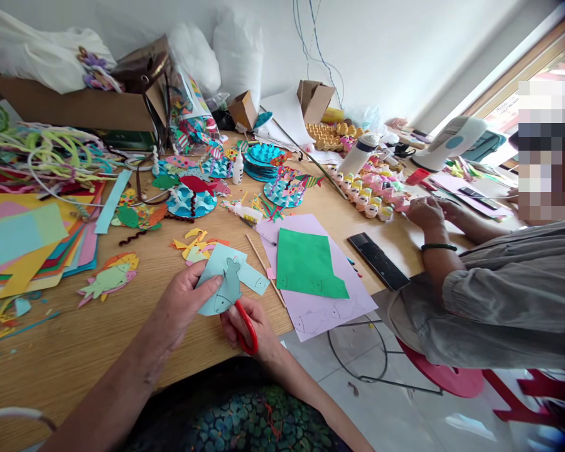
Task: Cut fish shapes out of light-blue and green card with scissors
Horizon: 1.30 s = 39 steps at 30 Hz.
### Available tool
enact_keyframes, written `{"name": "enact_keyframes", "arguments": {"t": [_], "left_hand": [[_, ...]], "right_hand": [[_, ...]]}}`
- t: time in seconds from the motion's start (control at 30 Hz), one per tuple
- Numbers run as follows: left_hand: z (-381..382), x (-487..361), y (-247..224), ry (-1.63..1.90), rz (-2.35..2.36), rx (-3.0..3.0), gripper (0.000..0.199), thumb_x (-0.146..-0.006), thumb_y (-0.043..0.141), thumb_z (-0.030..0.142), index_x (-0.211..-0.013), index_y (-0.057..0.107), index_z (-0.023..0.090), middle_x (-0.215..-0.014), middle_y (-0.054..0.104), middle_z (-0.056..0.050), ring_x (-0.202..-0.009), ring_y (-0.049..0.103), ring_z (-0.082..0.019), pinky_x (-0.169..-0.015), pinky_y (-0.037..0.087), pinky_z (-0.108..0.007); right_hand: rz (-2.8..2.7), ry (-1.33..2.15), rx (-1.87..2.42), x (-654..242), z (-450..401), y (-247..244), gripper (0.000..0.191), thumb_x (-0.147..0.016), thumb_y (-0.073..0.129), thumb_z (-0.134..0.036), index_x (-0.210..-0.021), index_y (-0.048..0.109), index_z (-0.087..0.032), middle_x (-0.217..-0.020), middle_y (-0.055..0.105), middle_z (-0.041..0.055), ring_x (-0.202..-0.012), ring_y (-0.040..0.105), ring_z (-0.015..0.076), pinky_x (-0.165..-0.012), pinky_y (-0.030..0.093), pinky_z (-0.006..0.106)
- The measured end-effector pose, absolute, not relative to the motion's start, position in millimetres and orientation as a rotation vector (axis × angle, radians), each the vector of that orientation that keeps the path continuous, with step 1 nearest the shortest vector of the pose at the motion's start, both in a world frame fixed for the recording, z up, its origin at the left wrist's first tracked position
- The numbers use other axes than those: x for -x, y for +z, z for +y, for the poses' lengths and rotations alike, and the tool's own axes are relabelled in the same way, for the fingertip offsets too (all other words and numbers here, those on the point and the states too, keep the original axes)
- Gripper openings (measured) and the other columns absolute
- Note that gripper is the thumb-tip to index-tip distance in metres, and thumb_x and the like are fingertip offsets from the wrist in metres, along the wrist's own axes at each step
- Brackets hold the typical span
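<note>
My left hand (186, 298) pinches a light blue paper (211, 295) with a fish drawn on it, thumb on top. A darker fish shape shows on the same paper. My right hand (257, 326) is closed round the red-handled scissors (248, 329), at the paper's lower right edge; the blades are mostly hidden by the paper. Just behind lies another light blue piece (257, 278). To the right, a green sheet (306, 260) rests on a lilac sheet (332, 309) with fish outlines.
Coloured paper sheets (23, 232) and cut paper fish (110, 279) lie at the left. A wooden stick (263, 267) is beside the lilac sheet, a black phone (378, 260) further right. Glue bottles (238, 167) and decorated blue discs (193, 202) stand behind. A person in grey (513, 295) sits at the right.
</note>
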<state>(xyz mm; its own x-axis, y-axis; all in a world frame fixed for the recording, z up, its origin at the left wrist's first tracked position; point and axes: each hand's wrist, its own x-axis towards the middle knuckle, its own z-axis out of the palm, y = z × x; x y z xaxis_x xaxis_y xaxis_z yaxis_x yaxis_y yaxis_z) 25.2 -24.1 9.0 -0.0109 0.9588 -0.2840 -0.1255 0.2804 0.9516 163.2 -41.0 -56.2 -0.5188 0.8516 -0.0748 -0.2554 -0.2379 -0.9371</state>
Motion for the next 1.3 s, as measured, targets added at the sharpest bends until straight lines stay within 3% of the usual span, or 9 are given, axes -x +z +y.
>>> {"name": "enact_keyframes", "arguments": {"t": [0.23, 0.6, 1.0, 1.2, 1.3], "left_hand": [[-24, -22, 9, 1.06, 1.262, -0.916, 0.02, -0.063, 0.075, 0.034, -0.073, 0.068, 0.018, -0.064, 0.065, 0.003, -0.058, 0.055, -0.014, -0.056, 0.045, -0.023], [-20, -15, 11, 0.958, 1.23, -0.904, 0.029, -0.059, 0.077, 0.036, -0.081, 0.07, 0.017, -0.064, 0.067, 0.002, -0.059, 0.057, -0.015, -0.057, 0.047, -0.024], [-13, 0, 11, 0.81, 1.199, -0.938, 0.036, -0.057, 0.081, 0.04, -0.082, 0.07, 0.017, -0.067, 0.068, 0.0, -0.06, 0.06, -0.017, -0.056, 0.048, -0.025], [-17, -3, 3, 1.114, 1.123, -0.801, 0.031, -0.064, 0.08, 0.041, -0.084, 0.066, 0.021, -0.07, 0.069, 0.002, -0.06, 0.058, -0.012, -0.055, 0.048, -0.019], [-25, -12, -6, 1.168, 1.04, -0.714, 0.031, -0.066, 0.079, 0.04, -0.087, 0.069, 0.019, -0.081, 0.072, -0.002, -0.069, 0.062, -0.014, -0.063, 0.052, -0.023]], "right_hand": [[-1.267, 1.851, 0.784, -165, -40, -52, 0.054, -0.078, 0.054, -0.069, -0.06, 0.044, -0.019, -0.046, 0.041, -0.0057, -0.039, 0.034, 0.0061, -0.041, 0.028, 0.021], [-1.281, 1.891, 0.826, -167, -40, -46, 0.057, -0.076, 0.055, -0.072, -0.056, 0.043, -0.019, -0.043, 0.041, -0.006, -0.037, 0.033, 0.0057, -0.037, 0.025, 0.021], [-1.286, 1.912, 0.87, -171, -38, -51, 0.05, -0.078, 0.062, -0.061, -0.056, 0.042, -0.02, -0.044, 0.041, -0.0063, -0.036, 0.035, 0.0058, -0.035, 0.025, 0.02], [-1.25, 1.796, 0.935, -168, -32, -47, 0.049, -0.076, 0.062, -0.061, -0.059, 0.044, -0.019, -0.042, 0.043, -0.0065, -0.035, 0.035, 0.0057, -0.035, 0.027, 0.019], [-1.245, 1.669, 0.961, -162, -31, -46, 0.046, -0.081, 0.059, -0.058, -0.061, 0.045, -0.019, -0.044, 0.043, -0.0059, -0.037, 0.036, 0.0062, -0.036, 0.027, 0.019]]}}
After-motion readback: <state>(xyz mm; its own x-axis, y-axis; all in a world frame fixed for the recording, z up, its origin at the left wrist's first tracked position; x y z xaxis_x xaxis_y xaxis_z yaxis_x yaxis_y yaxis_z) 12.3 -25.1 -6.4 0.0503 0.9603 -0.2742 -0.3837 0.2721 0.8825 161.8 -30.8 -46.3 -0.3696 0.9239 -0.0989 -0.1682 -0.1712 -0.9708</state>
